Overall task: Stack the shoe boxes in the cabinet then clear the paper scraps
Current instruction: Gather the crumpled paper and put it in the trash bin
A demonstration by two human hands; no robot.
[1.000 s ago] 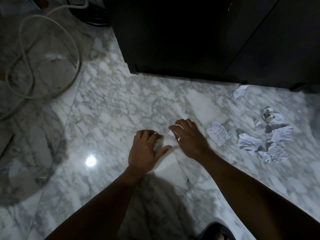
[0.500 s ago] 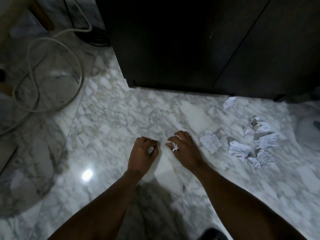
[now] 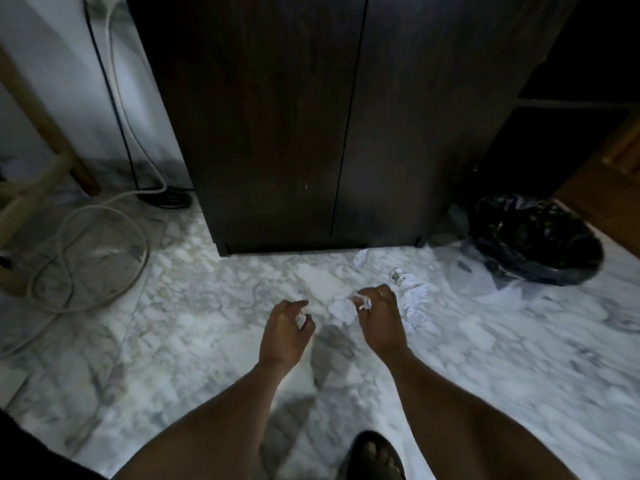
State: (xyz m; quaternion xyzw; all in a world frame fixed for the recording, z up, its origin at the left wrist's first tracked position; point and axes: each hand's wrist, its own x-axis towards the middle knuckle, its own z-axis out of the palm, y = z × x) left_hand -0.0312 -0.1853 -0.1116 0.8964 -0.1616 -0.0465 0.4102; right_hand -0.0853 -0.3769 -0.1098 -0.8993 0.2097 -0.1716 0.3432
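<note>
My left hand (image 3: 285, 329) hovers over the marble floor with its fingers curled round a small white paper scrap (image 3: 300, 319). My right hand (image 3: 379, 315) grips another small scrap (image 3: 364, 303) between curled fingers. A crumpled paper (image 3: 341, 308) lies on the floor between the two hands. Several more scraps lie to the right, one (image 3: 417, 292) beside my right hand and one (image 3: 360, 258) at the cabinet's foot. The dark wooden cabinet (image 3: 311, 116) stands ahead with both doors closed. No shoe boxes are in view.
A bin lined with a black bag (image 3: 533, 237) stands on the floor at the right of the cabinet. Coiled white cable (image 3: 104, 258) and a wooden stool leg (image 3: 41, 112) are at the left. My sandalled foot (image 3: 374, 455) is at the bottom.
The view has tilted up, showing the cabinet doors and the bin. Both hands have lifted off the floor, each holding a scrap, and moved slightly apart.
</note>
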